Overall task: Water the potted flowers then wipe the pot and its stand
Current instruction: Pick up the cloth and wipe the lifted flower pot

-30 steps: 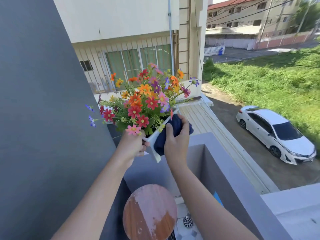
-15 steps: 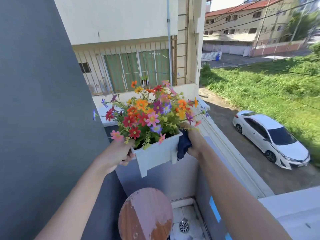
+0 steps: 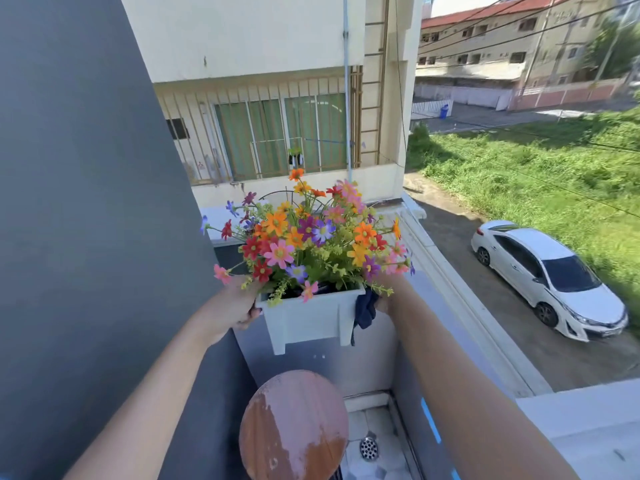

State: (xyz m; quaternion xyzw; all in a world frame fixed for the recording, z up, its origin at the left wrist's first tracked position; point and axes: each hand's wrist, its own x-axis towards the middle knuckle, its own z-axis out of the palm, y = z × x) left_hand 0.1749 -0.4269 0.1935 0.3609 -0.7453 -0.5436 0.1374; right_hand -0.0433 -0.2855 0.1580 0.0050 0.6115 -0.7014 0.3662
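Observation:
A white square pot [image 3: 308, 318] full of many-coloured flowers [image 3: 308, 237] hangs upright in the air above a round wooden stand [image 3: 294, 427] with worn pink paint. My left hand [image 3: 235, 306] grips the pot's left rim. My right hand [image 3: 382, 299] holds the pot's right side, mostly hidden by the flowers, with a dark blue cloth [image 3: 363, 311] pressed between palm and pot. The cloth's end dangles beside the pot's right leg.
A dark grey wall [image 3: 86, 202] rises on the left. A grey balcony parapet [image 3: 433, 299] runs ahead and to the right. Below lie a tiled floor with a drain [image 3: 369, 448]. Beyond the parapet are a neighbouring building, a lane and a white car [image 3: 550, 278].
The pot was tilted with the cloth against its side; now it is level and upright. My right hand has shifted to the pot's right side. The view has tilted down slightly.

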